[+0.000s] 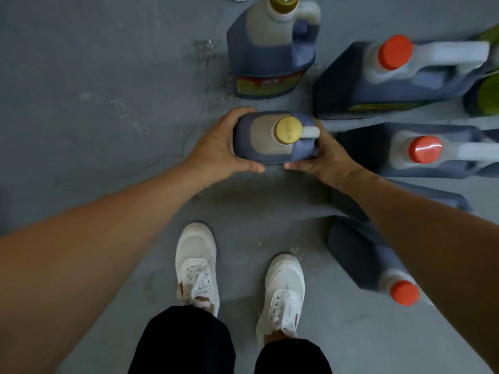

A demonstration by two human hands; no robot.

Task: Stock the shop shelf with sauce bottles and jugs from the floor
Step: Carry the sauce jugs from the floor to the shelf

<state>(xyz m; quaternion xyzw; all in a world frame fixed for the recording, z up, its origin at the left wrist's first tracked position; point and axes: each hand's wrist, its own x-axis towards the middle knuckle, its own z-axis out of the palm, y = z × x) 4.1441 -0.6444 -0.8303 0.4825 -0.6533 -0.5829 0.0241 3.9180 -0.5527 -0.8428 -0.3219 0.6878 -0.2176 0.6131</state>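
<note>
Standing on a grey concrete floor [81,76], a person is bending over a cluster of dark sauce jugs and looking straight down at both bare arms. Furthest left, the left hand [216,147] is curling round the left side of a small gold-capped jug [272,139], with fingers wrapping over the far edge and the thumb lying along the near edge. That jug is sitting upright between the 2 hands, its gold cap [287,130] facing the camera and its white handle pointing right. Just to its right, the right hand [321,155] is gripping the handle side, thumb reaching along the near bottom edge until it is almost meeting the other thumb. Whether the jug is resting on the floor or lifted is unclear. Behind it, a larger gold-capped jug [272,49] is standing near. Further right, 3 red-capped jugs are crowding in: 1 at the back [378,76], 1 in the middle [399,149], 1 nearest [372,265], partly hidden under the right forearm. Below, 2 white sneakers [197,265] are planted near the jug, under black trouser legs.
</note>
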